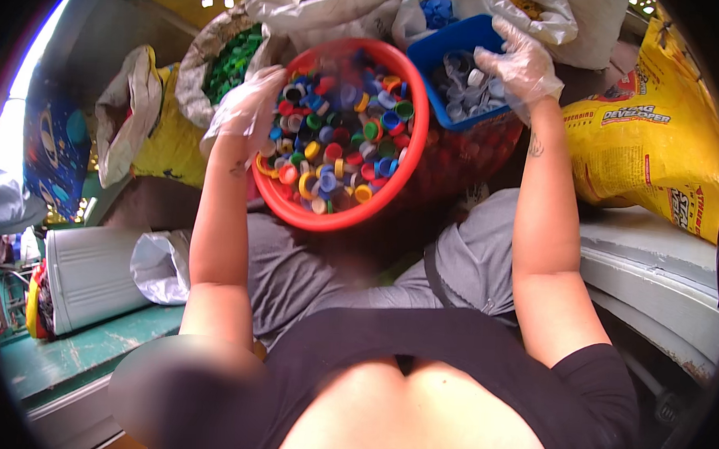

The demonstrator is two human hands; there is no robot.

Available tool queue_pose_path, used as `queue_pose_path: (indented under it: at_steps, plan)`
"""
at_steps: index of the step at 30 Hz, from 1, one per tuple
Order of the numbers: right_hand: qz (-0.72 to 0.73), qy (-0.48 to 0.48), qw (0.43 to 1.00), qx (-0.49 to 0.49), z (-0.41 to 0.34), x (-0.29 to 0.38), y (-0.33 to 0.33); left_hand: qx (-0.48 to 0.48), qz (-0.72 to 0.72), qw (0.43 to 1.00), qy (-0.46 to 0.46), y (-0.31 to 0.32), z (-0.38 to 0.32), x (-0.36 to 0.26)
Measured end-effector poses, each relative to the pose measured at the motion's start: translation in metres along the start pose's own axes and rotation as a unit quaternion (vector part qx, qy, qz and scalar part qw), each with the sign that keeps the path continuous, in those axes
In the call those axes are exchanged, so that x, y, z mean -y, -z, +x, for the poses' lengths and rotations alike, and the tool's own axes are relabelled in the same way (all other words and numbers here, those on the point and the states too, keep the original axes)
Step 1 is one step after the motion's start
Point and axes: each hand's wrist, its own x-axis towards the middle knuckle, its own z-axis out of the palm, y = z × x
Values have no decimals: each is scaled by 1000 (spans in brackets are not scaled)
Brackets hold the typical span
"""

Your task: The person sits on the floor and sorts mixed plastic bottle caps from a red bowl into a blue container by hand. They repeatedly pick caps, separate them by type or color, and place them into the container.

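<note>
A round red plastic basin [418, 100] stands before me, heaped with loose plastic bottle caps [332, 151] of many colours. My left hand [250, 102], in a thin clear plastic glove, is at the basin's left rim, its fingertips by the edge; whether it grips the rim is hidden. To the right, a blue rectangular plastic tub [430, 53] holds clear and white caps [468, 88]. My right hand [520, 66], gloved the same way, is over the tub's right side with thumb and fingers spread and nothing seen between them.
Behind stand open sacks of green caps [234, 62], blue caps [438, 12] and yellow caps [522, 4]. A yellow printed sack [652, 129] rests at the right on a pale ledge [647, 243]. Red caps [477, 148] lie under the tub. A grey ribbed bin [95, 273] lies at left.
</note>
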Motion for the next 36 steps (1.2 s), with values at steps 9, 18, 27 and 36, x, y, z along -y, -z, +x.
queue_pose_path:
  at_steps: [9,18,27,36]
  plan:
    - [310,42,949,26,-2,29,-8,-166,262,947,89,-45,-30,147]
    - [424,5,894,142,-6,39,-27,-176,210,960,63,-77,-3,72]
    - [423,-27,892,155,-12,63,-38,-49,166,973,-152,-83,-22,12]
    - [422,-44,886,184,-14,69,-45,-85,195,977,6,-23,78,113]
